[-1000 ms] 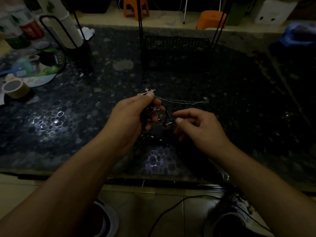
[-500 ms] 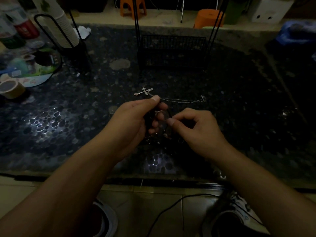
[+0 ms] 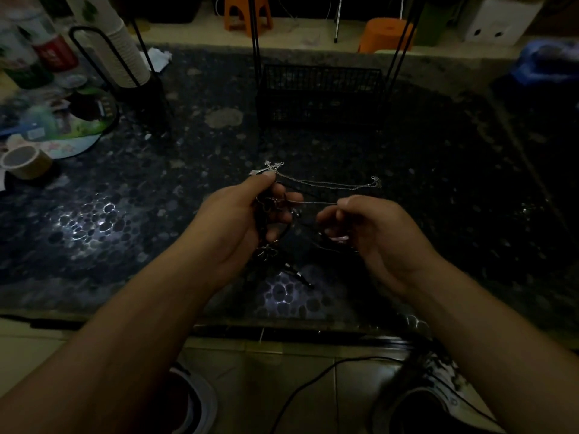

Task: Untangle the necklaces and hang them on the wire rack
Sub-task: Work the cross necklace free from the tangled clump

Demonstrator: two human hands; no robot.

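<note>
Necklaces [image 3: 275,220]: dark tangle bunched in left hand [image 3: 241,220], held above table [image 3: 438,198], fingers curled round it. One thin strand [image 3: 313,202] runs taut, near level, from bunch rightward to right hand [image 3: 369,233], pinched between thumb and forefinger. Long axis left-right; loose cord ends dangle below left hand. Silver chain [image 3: 332,182] with cross [image 3: 272,167] lies flat on table just beyond hands, apart from tangle. Rack [image 3: 319,92]: black wire mesh, thin upright rods, well behind. Table dark, glossy, pebbled.
</note>
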